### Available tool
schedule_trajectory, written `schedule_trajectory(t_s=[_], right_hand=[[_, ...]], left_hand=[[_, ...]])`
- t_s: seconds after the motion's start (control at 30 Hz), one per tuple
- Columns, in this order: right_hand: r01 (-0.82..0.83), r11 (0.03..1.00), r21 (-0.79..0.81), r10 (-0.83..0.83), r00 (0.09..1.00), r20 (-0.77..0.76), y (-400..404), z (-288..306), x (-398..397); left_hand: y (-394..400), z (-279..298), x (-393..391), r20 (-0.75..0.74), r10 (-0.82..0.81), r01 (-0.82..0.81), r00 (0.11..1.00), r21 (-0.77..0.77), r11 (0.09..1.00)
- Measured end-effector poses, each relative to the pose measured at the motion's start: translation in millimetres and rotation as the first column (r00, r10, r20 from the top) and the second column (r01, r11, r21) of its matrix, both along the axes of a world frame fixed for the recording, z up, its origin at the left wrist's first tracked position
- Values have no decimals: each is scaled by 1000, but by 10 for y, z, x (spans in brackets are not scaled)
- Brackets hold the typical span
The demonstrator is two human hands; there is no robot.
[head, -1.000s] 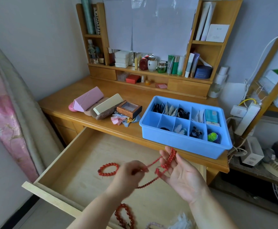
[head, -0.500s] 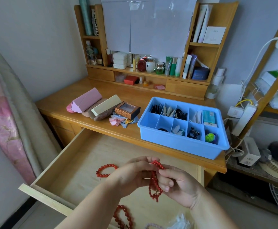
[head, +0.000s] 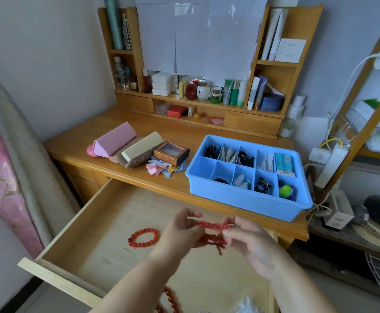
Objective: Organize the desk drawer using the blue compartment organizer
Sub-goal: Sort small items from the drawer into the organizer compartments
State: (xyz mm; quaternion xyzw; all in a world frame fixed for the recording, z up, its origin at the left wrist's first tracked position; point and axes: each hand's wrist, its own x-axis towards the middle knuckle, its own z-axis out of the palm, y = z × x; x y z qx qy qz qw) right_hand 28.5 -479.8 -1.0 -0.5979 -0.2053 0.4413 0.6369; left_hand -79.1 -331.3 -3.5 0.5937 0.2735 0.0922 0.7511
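Head view: left hand (head: pixel 180 231) and right hand (head: pixel 247 242), lower centre, both pinch a bunched red bead string (head: pixel 211 231) over the open drawer (head: pixel 94 233). Coil compactly (fewer tangles), then drop into blue organizer (head: pixel 241 201), right on worktop (head: pixel 94 143).

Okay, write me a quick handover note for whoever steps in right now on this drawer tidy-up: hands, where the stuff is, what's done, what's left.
Hands: left hand and right hand both pinch a red bead strand, bunched in loops between them over the open drawer.
Things: blue compartment organizer sits on the desktop, most compartments filled; the near-left one looks empty. A red bead bracelet lies in the drawer, with more red beads at its near edge.
Done: small items sorted into the organizer.
Left: stow the strand, bracelet and other beads; probably set the organizer into the drawer.
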Motion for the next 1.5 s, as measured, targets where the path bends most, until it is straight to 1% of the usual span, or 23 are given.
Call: schedule_trajectory(t_s=[0.07,0.1,0.17,0.2,0.23,0.3,0.37,0.47,0.53,0.57,0.6,0.63,0.7,0.8,0.87,0.97,1.03,1.1,1.17,1.23,1.33,1.43,1.5], right_hand=[[-71,985,-156,104,971,215,9,30,-1],[-35,981,-193,87,959,269,20,62,32],[99,977,-188,-39,954,297,41,129,116],[116,976,-184,-59,955,290,48,158,141],[75,977,-199,-14,957,289,59,183,148],[-80,967,-243,152,945,291,77,181,144],[-113,956,-271,207,913,351,128,219,155],[-29,961,-275,183,812,554,307,360,259],[-11,961,-276,203,705,680,449,514,343],[7,962,-274,206,643,738,507,605,402],[34,965,-262,195,580,791,558,707,476],[66,970,-236,169,518,839,606,811,563],[137,974,-178,109,405,908,686,989,750],[253,953,-166,95,271,958,821,1056,1005],[294,933,-205,124,271,955,905,955,1113],[253,882,-399,297,358,885,976,711,1211],[184,823,-538,425,429,797,1017,588,1269],[182,786,-591,466,454,760,1072,504,1338],[249,751,-612,479,434,763,1139,444,1398],[309,692,-652,538,382,752,1211,407,1436],[328,605,-725,643,335,688,1281,430,1443],[246,629,-737,646,363,672,1256,516,1426],[122,663,-739,638,424,643,1214,613,1415]], left_hand=[[147,10,34,-5,99,-100,995,-51,994],[160,16,45,-8,100,-100,995,-61,993],[78,-11,65,-8,25,-25,1000,-28,999],[29,-48,76,4,5,-5,1000,-24,1000],[10,-80,90,13,16,-16,1000,-29,999],[98,-156,138,14,96,-94,995,-88,992],[174,-233,176,21,133,-129,991,-147,981],[134,-322,239,147,77,-37,986,-258,965],[128,-379,281,248,47,47,968,-359,932],[166,-426,289,249,52,47,967,-375,926],[225,-489,275,219,68,14,973,-351,936],[291,-571,249,167,86,-36,982,-282,959],[412,-774,146,24,130,-128,991,-85,988],[550,-1086,-94,-151,284,-258,947,171,951],[610,-1246,-261,-216,351,-284,911,289,914],[694,-1332,-395,-234,403,-302,885,369,879],[733,-1337,-409,-216,387,-279,896,403,872],[740,-1341,-405,-224,363,-244,904,425,872],[749,-1360,-411,-245,362,-233,899,433,871],[757,-1379,-419,-264,363,-223,894,441,870],[762,-1394,-425,-278,342,-191,898,455,870],[762,-1426,-437,-277,327,-169,904,472,865],[762,-1449,-434,-282,313,-148,907,485,862]])
